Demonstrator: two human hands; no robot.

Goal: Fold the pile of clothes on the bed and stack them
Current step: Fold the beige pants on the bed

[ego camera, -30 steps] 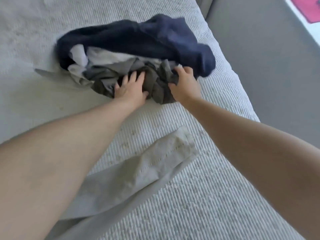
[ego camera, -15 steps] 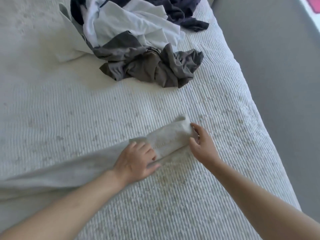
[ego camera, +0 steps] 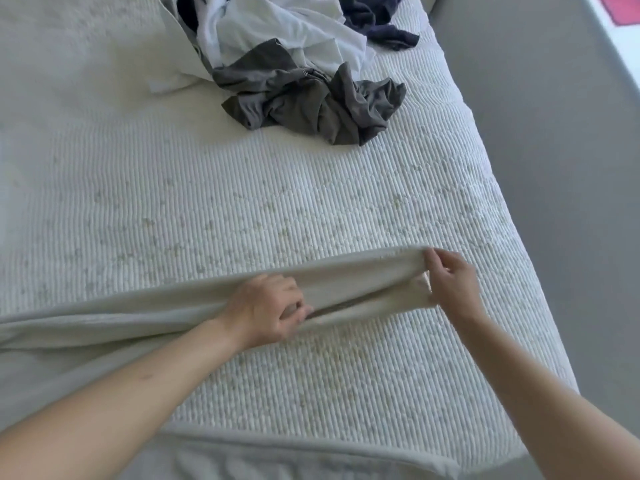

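2 bare hands work at the near part of the bed (ego camera: 346,202), both on a pale grey-beige garment (ego camera: 346,289) that stretches from the left edge of the view toward the right side of the mattress. The left hand (ego camera: 266,311) has its fingers curled round the cloth near the middle of the stretched length, knuckles up, gripping a fold. The right hand (ego camera: 450,282) pinches the garment's far end between thumb and fingers, holding that end slightly raised off the cover. Between the 2 hands the cloth is pulled fairly straight, and a dark slit shows where its layers part. Left of the left hand the garment widens and trails down over the near left corner of the bed.

Farther up the bed, well apart from the hands, lies the unfolded pile of clothes (ego camera: 277,57): a crumpled dark grey piece (ego camera: 329,102) at its near edge, a white one (ego camera: 263,32) above it, and a navy one (ego camera: 381,26) at the top right, partly cut off by the frame. The bed cover is white with a ribbed texture. A plain grey floor (ego camera: 554,168) runs along the right side of the bed.
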